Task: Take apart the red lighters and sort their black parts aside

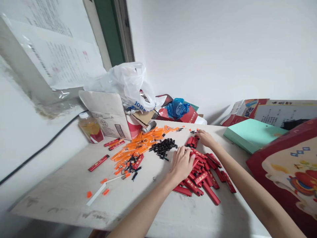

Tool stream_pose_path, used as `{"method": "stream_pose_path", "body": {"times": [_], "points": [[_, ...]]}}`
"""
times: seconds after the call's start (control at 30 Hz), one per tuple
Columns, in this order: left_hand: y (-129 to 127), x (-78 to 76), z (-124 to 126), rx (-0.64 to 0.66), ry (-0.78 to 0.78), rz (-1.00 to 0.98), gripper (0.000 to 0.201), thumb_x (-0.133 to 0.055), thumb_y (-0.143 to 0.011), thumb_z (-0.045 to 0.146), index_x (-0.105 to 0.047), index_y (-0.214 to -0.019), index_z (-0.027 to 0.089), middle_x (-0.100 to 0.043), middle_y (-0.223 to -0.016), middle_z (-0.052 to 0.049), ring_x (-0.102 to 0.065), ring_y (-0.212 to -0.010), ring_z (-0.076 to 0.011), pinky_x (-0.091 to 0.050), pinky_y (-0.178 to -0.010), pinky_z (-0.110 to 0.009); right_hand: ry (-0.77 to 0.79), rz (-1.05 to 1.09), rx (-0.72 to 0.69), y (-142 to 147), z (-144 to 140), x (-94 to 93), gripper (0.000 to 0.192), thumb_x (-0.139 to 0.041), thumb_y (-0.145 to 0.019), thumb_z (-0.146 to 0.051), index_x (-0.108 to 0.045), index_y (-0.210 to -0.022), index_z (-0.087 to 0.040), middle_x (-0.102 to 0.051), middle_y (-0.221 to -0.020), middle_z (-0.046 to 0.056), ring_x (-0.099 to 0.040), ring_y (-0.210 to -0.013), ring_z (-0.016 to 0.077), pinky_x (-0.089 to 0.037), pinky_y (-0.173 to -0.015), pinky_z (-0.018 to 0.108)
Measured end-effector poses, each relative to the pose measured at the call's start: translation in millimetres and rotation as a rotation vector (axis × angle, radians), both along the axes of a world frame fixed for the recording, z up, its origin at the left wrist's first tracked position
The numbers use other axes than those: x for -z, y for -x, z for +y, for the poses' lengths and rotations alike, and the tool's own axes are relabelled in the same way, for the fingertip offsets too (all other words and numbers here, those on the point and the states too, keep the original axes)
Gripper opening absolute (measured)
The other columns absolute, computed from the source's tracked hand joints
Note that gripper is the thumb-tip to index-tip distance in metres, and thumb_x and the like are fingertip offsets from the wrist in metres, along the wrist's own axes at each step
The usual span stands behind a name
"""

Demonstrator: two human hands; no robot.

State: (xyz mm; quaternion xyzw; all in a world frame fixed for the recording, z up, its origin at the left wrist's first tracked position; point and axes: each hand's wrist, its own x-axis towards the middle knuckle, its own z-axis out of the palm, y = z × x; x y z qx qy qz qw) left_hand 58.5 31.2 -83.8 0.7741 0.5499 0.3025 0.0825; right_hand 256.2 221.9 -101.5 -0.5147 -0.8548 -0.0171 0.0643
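Note:
A heap of red flat cases with gold print [199, 177], shaped like lighter shells, lies on the pale table [158, 211]. My left hand [182, 163] rests against the heap's left side, its fingers apart and bent downward, with the fingertips partly hidden. Farther back, my right hand [206, 138] reaches over the far right edge, fingers loosely bent beside a few red cases [192, 142]. Nothing shows gripped in either hand. Left of the heap are a mound of small black parts [163, 147] and a spread of clear orange pieces [133, 147].
Loose red cases [99, 163], a white strip [96, 194] and orange bits [89, 194] lie toward the left. Behind stand a bottle [91, 128], a cardboard box [109, 114] and a white plastic bag [123, 82]. A mint-green box [255, 132] and red printed packaging [284, 162] border the right.

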Motion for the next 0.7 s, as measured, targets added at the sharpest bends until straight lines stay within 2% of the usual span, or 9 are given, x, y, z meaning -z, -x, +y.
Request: {"method": "stream_pose_path", "body": {"times": [0.1,0.2,0.3,0.4,0.5,0.57,0.63,0.7], "points": [[0.2,-0.8,-0.3,-0.001,0.0,-0.003,0.027,-0.039,-0.105,0.036,-0.061,-0.115,0.022,-0.059,-0.12,-0.01,-0.054,-0.114,-0.0258,-0.044,-0.1,-0.044,0.017,-0.05,-0.044,-9.0,0.1,-3.5,0.029,-0.064,-0.099,-0.032,-0.064,-0.123,-0.017,-0.062,-0.131,0.01,-0.062,-0.115,0.0253,-0.053,-0.097,0.048],[-0.2,-0.6,-0.7,0.003,0.001,-0.01,0.027,-0.04,-0.105,0.036,-0.061,-0.114,0.021,-0.059,-0.119,-0.01,-0.055,-0.114,-0.0262,-0.044,-0.1,-0.045,0.032,-0.072,-0.079,-21.0,-5.0,-8.9,0.018,-0.061,-0.098,-0.023,-0.068,-0.114,-0.016,-0.065,-0.122,0.011,-0.064,-0.109,0.0234,-0.052,-0.094,0.041],[-0.9,0.7,-0.6,0.002,0.001,-0.021,0.027,-0.04,-0.104,0.036,-0.061,-0.113,0.021,-0.058,-0.118,-0.01,-0.055,-0.113,-0.0264,-0.045,-0.099,-0.045,0.026,-0.051,-0.111,-32.0,-15.8,-14.6,0.016,-0.059,-0.095,-0.014,-0.071,-0.104,-0.017,-0.066,-0.111,0.013,-0.065,-0.102,0.0225,-0.049,-0.089,0.033],[-1.1,1.7,0.3,0.008,-0.01,-0.049,0.026,-0.041,-0.104,0.036,-0.061,-0.113,0.022,-0.058,-0.116,-0.01,-0.056,-0.112,-0.0264,-0.047,-0.098,-0.045,-0.004,0.015,-0.144,-39.9,-31.5,-21.5,0.015,-0.057,-0.093,-0.014,-0.071,-0.098,-0.017,-0.066,-0.104,0.012,-0.066,-0.095,0.0229,-0.049,-0.083,0.031],[-0.4,-0.3,0.9,0.012,-0.037,-0.123,0.026,-0.042,-0.103,0.035,-0.059,-0.117,0.021,-0.057,-0.118,-0.01,-0.058,-0.111,-0.027,-0.047,-0.099,-0.047,-0.054,0.131,-0.172,-42.4,-55.4,-33.9,0.016,-0.053,-0.099,-0.025,-0.068,-0.103,-0.019,-0.066,-0.103,0.01,-0.066,-0.087,0.0213,-0.051,-0.079,0.032],[0.2,-4.4,-0.3,0.031,-0.067,-0.21,0.029,-0.043,-0.103,0.036,-0.055,-0.125,0.021,-0.057,-0.124,-0.011,-0.057,-0.116,-0.0277,-0.047,-0.102,-0.048,-0.096,0.226,-0.185,-38.8,-78.5,-46.1,0.022,-0.049,-0.103,-0.034,-0.064,-0.111,-0.019,-0.067,-0.105,0.01,-0.065,-0.081,0.0191,-0.053,-0.079,0.033],[0.6,-10.4,-3.4,0.084,-0.099,-0.322,0.037,-0.046,-0.103,0.038,-0.048,-0.136,0.022,-0.054,-0.134,-0.013,-0.055,-0.124,-0.028,-0.045,-0.107,-0.047,-0.134,0.329,-0.206,-30.1,-106.5,-59.6,0.026,-0.048,-0.104,-0.04,-0.06,-0.114,-0.019,-0.067,-0.098,0.008,-0.063,-0.078,0.019,-0.053,-0.073,0.032],[0.7,-16.9,-7.5,0.149,-0.11,-0.428,0.047,-0.049,-0.102,0.039,-0.038,-0.145,0.023,-0.05,-0.144,-0.014,-0.052,-0.131,-0.0276,-0.044,-0.11,-0.046,-0.162,0.591,-0.287,-17.2,-135.2,-70.7,0.023,-0.058,-0.1,-0.042,-0.062,-0.109,-0.021,-0.068,-0.089,0.006,-0.062,-0.074,0.0198,-0.052,-0.067,0.032]]}}
